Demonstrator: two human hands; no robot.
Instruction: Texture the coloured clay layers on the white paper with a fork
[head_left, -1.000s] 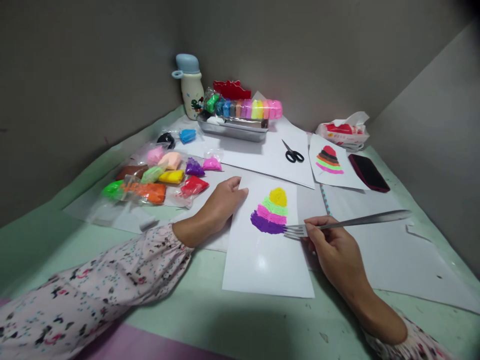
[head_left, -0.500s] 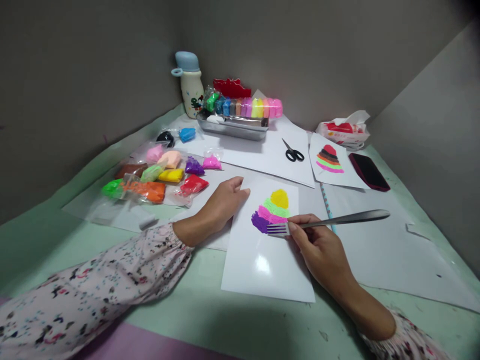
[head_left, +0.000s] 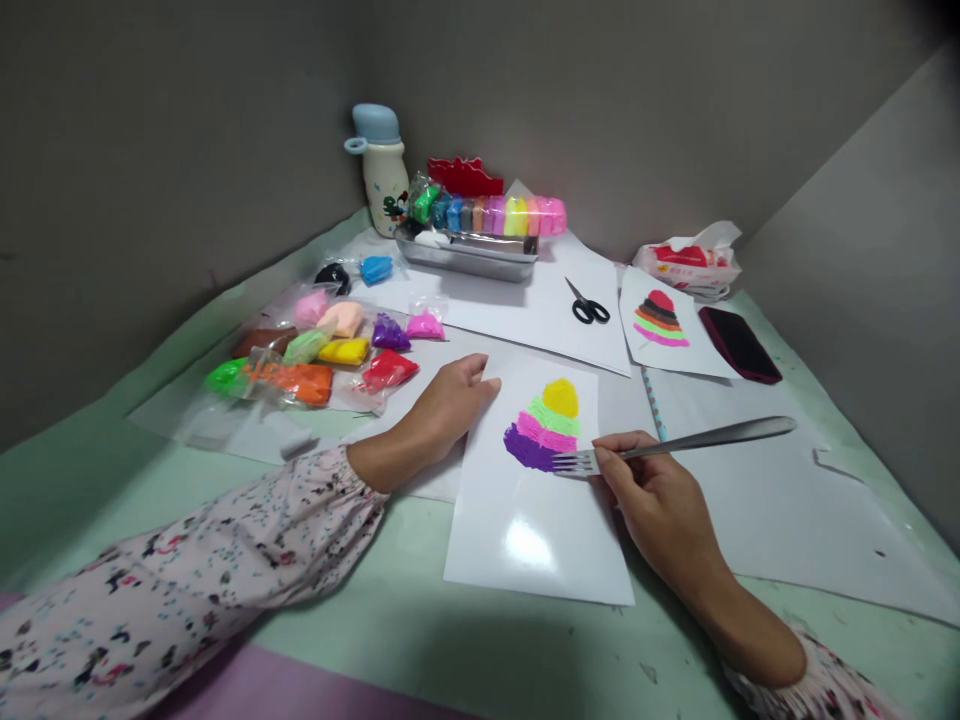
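In my right hand [head_left: 664, 490] is a metal fork [head_left: 709, 437], pinched near its neck between thumb and fingers. Its tines rest on the purple band of a clay shape [head_left: 536, 450] stuck on a white sheet [head_left: 517, 510]. Above the purple lie pink, light green and yellow clay layers, with a rough surface. Along the sheet's left edge rests my left hand [head_left: 450, 400], holding nothing, thumb and forefinger apart; its other fingers are partly hidden.
Bagged clay [head_left: 345, 350] in several colours lies left. Behind stand a bottle [head_left: 384, 185] and a metal tray [head_left: 465, 260] under wrapped clay [head_left: 495, 213]. Scissors [head_left: 589, 305], a second layered clay picture [head_left: 660, 320], a phone [head_left: 739, 343] and tissues [head_left: 686, 262] are at the right.
My right hand and the fork have moved a little to the right along the purple band, showing more of its textured surface. My left hand has stayed in place.
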